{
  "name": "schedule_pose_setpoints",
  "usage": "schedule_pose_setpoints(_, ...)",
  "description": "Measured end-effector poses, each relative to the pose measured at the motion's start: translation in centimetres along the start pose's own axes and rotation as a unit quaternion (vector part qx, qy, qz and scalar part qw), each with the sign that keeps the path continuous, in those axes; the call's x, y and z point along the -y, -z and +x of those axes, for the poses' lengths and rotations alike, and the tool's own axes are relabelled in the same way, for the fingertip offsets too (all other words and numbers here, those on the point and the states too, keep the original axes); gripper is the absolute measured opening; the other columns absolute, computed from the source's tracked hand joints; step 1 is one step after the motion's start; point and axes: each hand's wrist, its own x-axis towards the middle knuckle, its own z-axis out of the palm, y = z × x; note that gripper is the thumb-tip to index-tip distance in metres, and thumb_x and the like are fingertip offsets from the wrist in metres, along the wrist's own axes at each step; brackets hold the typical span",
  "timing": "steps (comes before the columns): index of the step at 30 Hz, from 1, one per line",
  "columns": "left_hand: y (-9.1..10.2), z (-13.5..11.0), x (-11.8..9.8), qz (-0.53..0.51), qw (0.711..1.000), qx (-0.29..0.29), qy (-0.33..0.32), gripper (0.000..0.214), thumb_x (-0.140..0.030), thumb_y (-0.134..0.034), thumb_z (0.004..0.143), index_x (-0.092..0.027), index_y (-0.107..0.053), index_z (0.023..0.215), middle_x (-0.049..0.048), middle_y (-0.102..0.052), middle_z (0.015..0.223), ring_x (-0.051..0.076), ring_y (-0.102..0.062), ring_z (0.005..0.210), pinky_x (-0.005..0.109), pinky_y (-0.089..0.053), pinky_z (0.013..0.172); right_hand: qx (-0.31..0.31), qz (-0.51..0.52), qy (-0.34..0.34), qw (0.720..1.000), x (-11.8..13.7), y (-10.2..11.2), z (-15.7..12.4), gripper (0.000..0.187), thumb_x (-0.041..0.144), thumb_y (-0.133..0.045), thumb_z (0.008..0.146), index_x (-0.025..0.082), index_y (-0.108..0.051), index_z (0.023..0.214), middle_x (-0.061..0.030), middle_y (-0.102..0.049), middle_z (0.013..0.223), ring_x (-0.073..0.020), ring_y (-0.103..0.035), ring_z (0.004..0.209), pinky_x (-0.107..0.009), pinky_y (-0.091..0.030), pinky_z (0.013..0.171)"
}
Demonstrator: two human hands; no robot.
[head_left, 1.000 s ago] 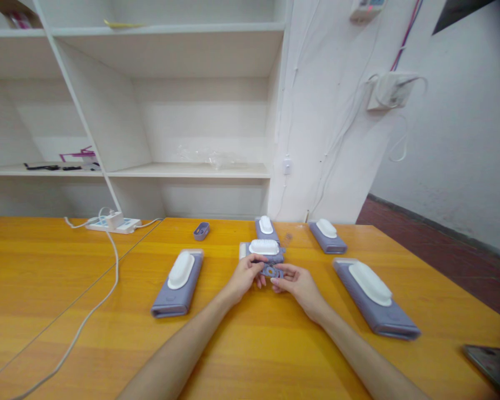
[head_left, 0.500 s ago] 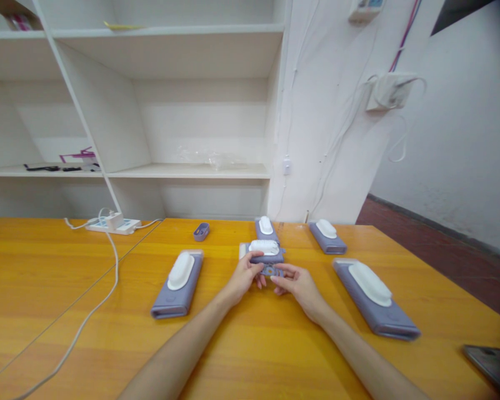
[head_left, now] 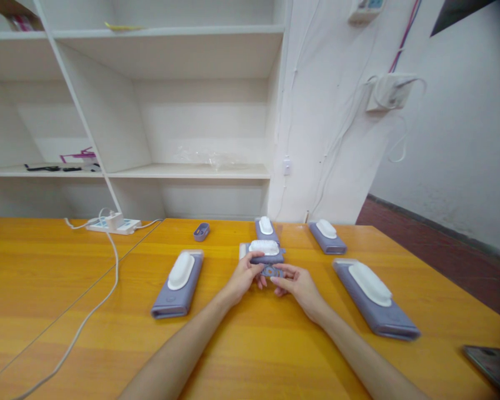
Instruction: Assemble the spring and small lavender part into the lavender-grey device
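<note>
Between my two hands is a small grey-purple plastic part (head_left: 270, 270) with a round ring-like middle. The thumb and fingers of my left hand (head_left: 248, 272) grip its left end. At its right end, my right hand (head_left: 295, 282) pinches it the same way. Just beyond the fingers lies a purple case with a white brush-like oval piece (head_left: 264, 248) on top; my left fingers overlap its near edge in view, and I cannot tell if they touch it. Behind that stands another purple case with a white oval (head_left: 265, 226).
More purple cases with white ovals lie at left (head_left: 178, 284), back right (head_left: 328, 237) and right (head_left: 375, 298). A small purple tray (head_left: 201, 231) sits at the back. A power strip (head_left: 114, 223) and cable (head_left: 115, 272) are at left, a phone (head_left: 494, 366) at lower right.
The small part is tilted very slightly differently between my fingers. Both hands and everything on the table are otherwise in the same places.
</note>
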Motion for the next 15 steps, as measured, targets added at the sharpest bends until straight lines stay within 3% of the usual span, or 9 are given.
schedule_pose_setpoints(15, 0.20, 0.19, 0.35, -0.013, 1.000, 0.006, -0.006, 0.047, -0.033, -0.054, 0.072, -0.012, -0.041, 0.113, -0.0013, -0.057, 0.049, 0.010, -0.050, 0.040, 0.020, -0.037, 0.043, 0.002, -0.020, 0.014, 1.000, -0.37, -0.05, 0.02, 0.051, 0.035, -0.073, 0.066, 0.010, -0.052, 0.104, -0.0056, -0.061, 0.071, -0.0174, -0.058, 0.053, -0.027, -0.048, 0.051)
